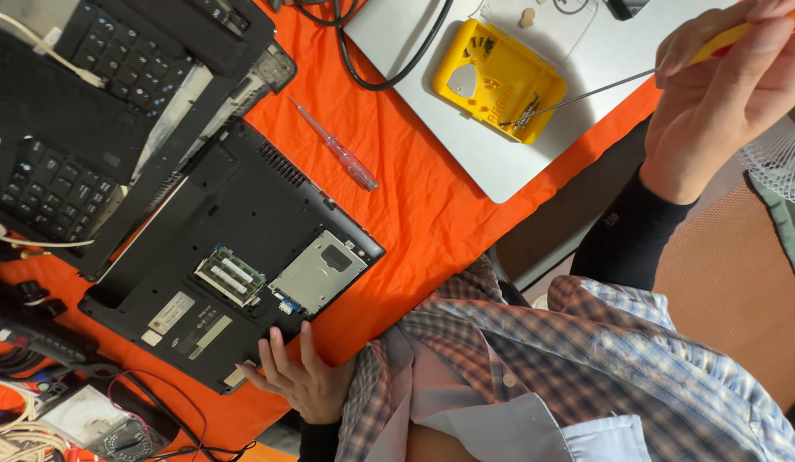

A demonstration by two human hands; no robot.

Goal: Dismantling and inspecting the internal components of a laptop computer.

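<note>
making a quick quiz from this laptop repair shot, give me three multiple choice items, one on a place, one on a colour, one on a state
1. Where does the tip of the screwdriver in the right hand point?
A. into the yellow case
B. at the hard drive
C. at the keyboard

2. What colour is the cloth under the laptop?
A. blue
B. orange
C. green

3. What state is the laptop's underside in?
A. fully covered
B. cover off, memory and drive exposed
C. wrapped in plastic

Answers:
1. A, the thin shaft ends among the bits in the yellow case.
2. B, orange shows all round the laptop.
3. B, the green memory modules and silver drive lie bare, while the left hand rests at the laptop's edge.
</note>
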